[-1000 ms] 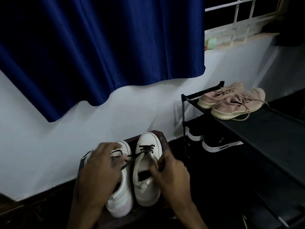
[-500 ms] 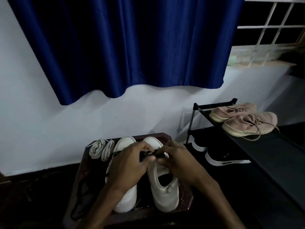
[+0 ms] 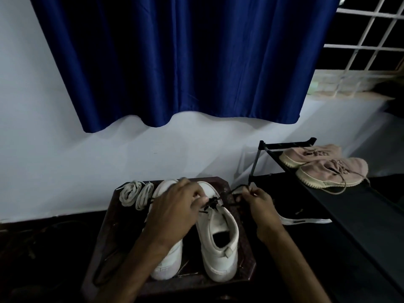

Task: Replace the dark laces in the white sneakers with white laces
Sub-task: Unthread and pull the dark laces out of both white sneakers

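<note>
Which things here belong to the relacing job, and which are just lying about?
In the job: white sneakers; dark lace, held by left hand and right hand; coiled white laces; table.
Lying about: pink shoes, black shoe, shoe rack, curtain.

No lettering, brand or number is legible anywhere; a small pale mark on the side of the black shoe [image 3: 301,215] is too dim to read.
</note>
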Motion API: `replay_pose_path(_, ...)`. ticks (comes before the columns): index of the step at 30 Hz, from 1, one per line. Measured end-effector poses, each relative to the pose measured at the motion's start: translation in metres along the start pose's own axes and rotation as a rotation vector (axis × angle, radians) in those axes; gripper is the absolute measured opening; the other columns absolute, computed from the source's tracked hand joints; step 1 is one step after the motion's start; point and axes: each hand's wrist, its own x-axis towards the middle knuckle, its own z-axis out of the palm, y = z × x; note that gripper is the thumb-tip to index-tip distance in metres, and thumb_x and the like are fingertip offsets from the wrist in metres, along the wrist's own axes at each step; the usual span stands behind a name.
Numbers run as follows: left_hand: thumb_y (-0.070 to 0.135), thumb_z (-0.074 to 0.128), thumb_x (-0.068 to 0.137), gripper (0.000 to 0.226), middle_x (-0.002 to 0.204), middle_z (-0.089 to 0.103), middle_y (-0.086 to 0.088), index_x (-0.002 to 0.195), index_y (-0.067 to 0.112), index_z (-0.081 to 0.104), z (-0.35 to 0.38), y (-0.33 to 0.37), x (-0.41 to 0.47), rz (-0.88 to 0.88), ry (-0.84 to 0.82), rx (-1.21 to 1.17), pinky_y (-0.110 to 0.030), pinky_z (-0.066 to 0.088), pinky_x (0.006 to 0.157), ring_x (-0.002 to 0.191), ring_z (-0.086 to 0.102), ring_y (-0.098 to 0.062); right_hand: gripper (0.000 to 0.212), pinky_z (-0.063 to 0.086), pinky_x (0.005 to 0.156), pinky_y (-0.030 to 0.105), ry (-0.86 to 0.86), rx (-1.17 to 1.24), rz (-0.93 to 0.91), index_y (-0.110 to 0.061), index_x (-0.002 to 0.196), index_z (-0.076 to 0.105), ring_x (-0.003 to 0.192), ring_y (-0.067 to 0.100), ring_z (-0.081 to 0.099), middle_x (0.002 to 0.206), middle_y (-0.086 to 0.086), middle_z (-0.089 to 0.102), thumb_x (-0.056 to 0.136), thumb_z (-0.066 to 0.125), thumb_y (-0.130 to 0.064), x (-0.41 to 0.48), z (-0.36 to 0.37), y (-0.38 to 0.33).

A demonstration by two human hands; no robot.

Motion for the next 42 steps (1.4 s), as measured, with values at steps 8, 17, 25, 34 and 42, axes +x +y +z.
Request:
replay_pose_path(8,0.071,0.051,0.08,0.046,0.108,0.047,0.012,0.107,0.033,0.051,0.01,0.015,-0.014,-0.05,-0.067,0.27,-0.029,0.04,0.077,0.108,0.046,-0.009,0.047,0.047,0.092,0.038,-0.008,-0.826,-0.682,-0.023,0.132,0.047,0.111,0.02,0.054,0.121,0.0,0.054,0.09,0.065,-0.026,-0.025,0.001,-0.009)
replay_pose_path(17,0.041,0.043,0.082,0.037,0.073,0.061,-0.002,0.065,0.016,0.063,0.045,0.021,-0.038,-0.194,0.149,0.328,-0.034,0.044,0.05,0.073,0.062,-0.024,0.009,0.05,0.081,0.044,-0.088,-1.094,-0.814,-0.029,0.095,0.064,0.101,0.02,0.052,0.115,-0.008,0.055,0.086,0.066,-0.027,-0.033,0.01,-0.005)
replay_pose_path(25,0.019,0.067,0.077,0.017,0.056,0.062,-0.007,0.063,0.013,0.059,0.051,0.026,-0.044,-0.279,0.172,0.362,-0.039,0.048,0.054,0.072,0.066,-0.035,0.016,0.047,0.084,0.049,0.084,-1.359,-0.952,-0.03,0.081,0.068,0.121,0.023,0.045,0.124,-0.004,0.057,0.077,0.053,-0.034,-0.042,0.036,0.005)
replay_pose_path(34,0.046,0.049,0.069,0.02,0.069,0.062,0.009,0.074,0.028,0.057,0.064,0.029,-0.053,-0.298,0.305,0.157,-0.039,0.033,0.068,0.077,0.06,-0.022,0.025,0.039,0.093,0.051,-0.093,-1.377,-0.897,-0.032,0.093,0.064,0.114,0.019,0.048,0.121,-0.01,0.053,0.071,0.05,-0.033,-0.03,0.024,0.008)
replay_pose_path(42,0.043,0.061,0.073,0.017,0.069,0.06,0.011,0.067,0.027,0.058,0.073,0.023,-0.056,-0.247,0.454,0.092,-0.045,0.033,0.095,0.082,0.062,-0.019,0.026,0.036,0.09,0.043,-0.123,-1.183,-0.903,-0.037,0.087,0.065,0.11,0.011,0.044,0.121,-0.016,0.051,0.069,0.07,-0.02,-0.024,0.021,0.011)
